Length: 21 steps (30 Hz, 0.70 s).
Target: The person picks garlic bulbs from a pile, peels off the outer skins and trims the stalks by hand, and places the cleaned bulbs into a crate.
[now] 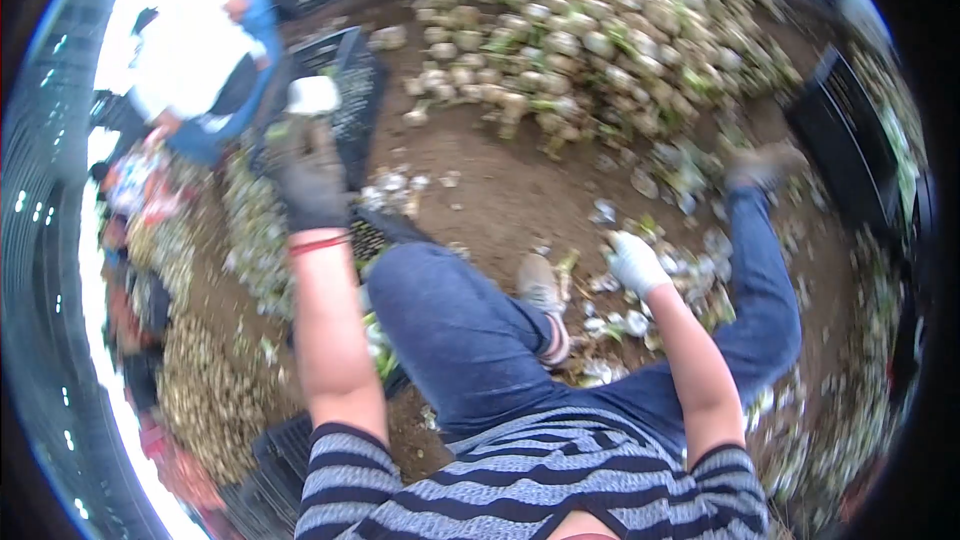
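Observation:
My left hand (308, 175), in a dark glove smeared by motion, reaches out over a black plastic crate (358, 105). At its fingertips is a white, rounded garlic bulb (313, 96), also blurred. My right hand (636, 264), in a white glove, is low between my legs, above scattered bulbs and peelings (632, 322). Its fingers are curled together; whatever they may hold is too blurred to make out. A large heap of garlic bulbs (590, 40), some with green stems, lies on the soil ahead of me.
Another black crate (845, 140) stands tilted at the right. My shoe (540, 285) rests on the bare soil (490, 175). More bulbs (210, 390) are piled at the left, where other people sit, one in a white top (195, 55). Dark mesh (50, 240) hangs along the left.

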Tool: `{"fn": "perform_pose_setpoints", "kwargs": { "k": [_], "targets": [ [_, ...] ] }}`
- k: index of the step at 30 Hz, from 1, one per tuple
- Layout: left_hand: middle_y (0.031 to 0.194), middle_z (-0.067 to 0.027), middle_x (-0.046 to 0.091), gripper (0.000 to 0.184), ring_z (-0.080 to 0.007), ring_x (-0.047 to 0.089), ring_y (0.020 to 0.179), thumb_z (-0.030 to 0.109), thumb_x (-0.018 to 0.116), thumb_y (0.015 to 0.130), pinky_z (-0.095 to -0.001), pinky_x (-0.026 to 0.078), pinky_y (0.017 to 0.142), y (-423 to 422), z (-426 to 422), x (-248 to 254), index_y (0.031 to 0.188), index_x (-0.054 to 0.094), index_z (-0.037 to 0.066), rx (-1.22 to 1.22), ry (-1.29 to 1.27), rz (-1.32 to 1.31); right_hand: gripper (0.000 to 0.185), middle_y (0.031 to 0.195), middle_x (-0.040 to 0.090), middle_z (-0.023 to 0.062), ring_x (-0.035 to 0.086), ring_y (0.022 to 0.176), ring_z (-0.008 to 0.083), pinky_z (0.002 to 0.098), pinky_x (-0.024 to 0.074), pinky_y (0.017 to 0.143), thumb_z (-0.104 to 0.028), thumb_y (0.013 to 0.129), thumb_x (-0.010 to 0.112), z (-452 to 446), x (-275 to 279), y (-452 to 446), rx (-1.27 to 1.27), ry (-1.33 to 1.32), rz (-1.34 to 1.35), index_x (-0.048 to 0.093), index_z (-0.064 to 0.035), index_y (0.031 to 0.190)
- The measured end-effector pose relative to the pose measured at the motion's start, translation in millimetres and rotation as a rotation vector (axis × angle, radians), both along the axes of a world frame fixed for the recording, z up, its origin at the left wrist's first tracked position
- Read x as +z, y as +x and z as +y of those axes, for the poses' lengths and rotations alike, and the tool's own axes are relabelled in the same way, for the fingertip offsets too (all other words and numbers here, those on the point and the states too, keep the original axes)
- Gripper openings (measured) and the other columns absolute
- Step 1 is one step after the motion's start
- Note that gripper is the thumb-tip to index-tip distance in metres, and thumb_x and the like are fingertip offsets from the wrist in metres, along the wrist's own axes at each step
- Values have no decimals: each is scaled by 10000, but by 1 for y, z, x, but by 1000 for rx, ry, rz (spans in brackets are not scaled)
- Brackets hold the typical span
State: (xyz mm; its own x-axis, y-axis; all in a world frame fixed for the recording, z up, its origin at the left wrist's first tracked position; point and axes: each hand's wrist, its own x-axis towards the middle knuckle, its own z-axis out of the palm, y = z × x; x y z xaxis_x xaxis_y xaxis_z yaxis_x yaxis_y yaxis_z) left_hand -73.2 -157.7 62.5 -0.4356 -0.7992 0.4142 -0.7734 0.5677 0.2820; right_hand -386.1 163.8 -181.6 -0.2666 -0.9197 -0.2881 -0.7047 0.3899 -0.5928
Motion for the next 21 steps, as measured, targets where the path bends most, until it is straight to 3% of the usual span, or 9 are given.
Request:
{"fn": "perform_pose_setpoints", "kwargs": {
  "k": [2, 4, 6, 7, 9, 12, 15, 17, 21],
  "targets": [
    [1278, -108, 618, 369, -241, 596, 1150, 175, 566, 1026, -392, 496, 1023, -23, -3, -25, 1356, 516, 17, -261, 293, 881, 336, 1081, 667, 236, 621, 1070, 404, 490, 498, 914, -264, 927, 610, 3, -36, -23, -110, 30, -69, 639, -59, 1192],
    [1287, -109, 617, 384, -248, 601, 1170, 207, 593, 1010, -393, 495, 1027, -81, 53, -21, 1355, 528, 52, -285, 958, 1477, 366, 1076, 681, 225, 625, 1082, 394, 467, 505, 925, -336, 912, 615, 16, -93, -43, -201, 22, 29, 661, -81, 1171],
    [1264, -89, 610, 361, -204, 584, 1210, 180, 587, 1009, -392, 479, 1051, -130, 103, -41, 1352, 515, 95, -237, 1163, 1337, 398, 1089, 689, 220, 640, 1088, 356, 440, 513, 927, -399, 892, 606, 37, -134, -51, -416, 392, -63, 683, -101, 1143],
    [1293, -95, 594, 379, -206, 571, 1225, 197, 587, 1012, -403, 458, 1068, -141, 116, -60, 1368, 508, 91, -199, 1338, 1335, 416, 1103, 688, 223, 647, 1074, 350, 434, 515, 919, -415, 885, 595, 43, -111, -55, 23, 501, -72, 685, -100, 1142],
    [1323, -102, 577, 399, -208, 559, 1241, 214, 586, 1015, -415, 437, 1086, -161, 130, -82, 1383, 501, 87, -145, 1524, 1336, 436, 1110, 687, 231, 659, 1044, 345, 428, 518, 904, -417, 877, 591, 24, -94, -64, 420, 586, -173, 680, -89, 1150],
    [1345, -106, 569, 423, -222, 565, 1226, 240, 578, 1025, -416, 416, 1092, -184, 138, -78, 1403, 496, 69, -137, 1520, 1184, 440, 1129, 678, 238, 659, 1030, 365, 414, 515, 913, -356, 864, 638, -42, -71, -105, -197, 69, -275, 648, -49, 1179],
    [1351, -105, 568, 393, -215, 573, 1199, 231, 551, 1041, -383, 445, 1053, -195, 134, -74, 1375, 521, 27, -175, 1507, 1062, 445, 1107, 663, 228, 629, 1038, 393, 423, 503, 926, -321, 871, 704, -138, -39, -170, -686, -427, -69, 628, -46, 1212],
    [1345, -118, 576, 374, -212, 584, 1187, 218, 540, 1043, -388, 460, 1052, -202, 133, -75, 1356, 531, 12, -158, 1483, 1001, 447, 1159, 610, 192, 586, 1074, 380, 454, 497, 920, -334, 859, 742, -191, -15, -204, -628, -492, 329, 631, -75, 1206],
    [1337, -123, 585, 337, -209, 600, 1170, 187, 538, 1041, -369, 483, 1027, -199, 130, -91, 1319, 548, -3, -172, 1313, 856, 560, 1247, 597, 183, 603, 1116, 355, 446, 505, 934, -327, 825, 775, -251, 21, -231, -485, 62, 506, 582, -75, 1287]
  ]
}}
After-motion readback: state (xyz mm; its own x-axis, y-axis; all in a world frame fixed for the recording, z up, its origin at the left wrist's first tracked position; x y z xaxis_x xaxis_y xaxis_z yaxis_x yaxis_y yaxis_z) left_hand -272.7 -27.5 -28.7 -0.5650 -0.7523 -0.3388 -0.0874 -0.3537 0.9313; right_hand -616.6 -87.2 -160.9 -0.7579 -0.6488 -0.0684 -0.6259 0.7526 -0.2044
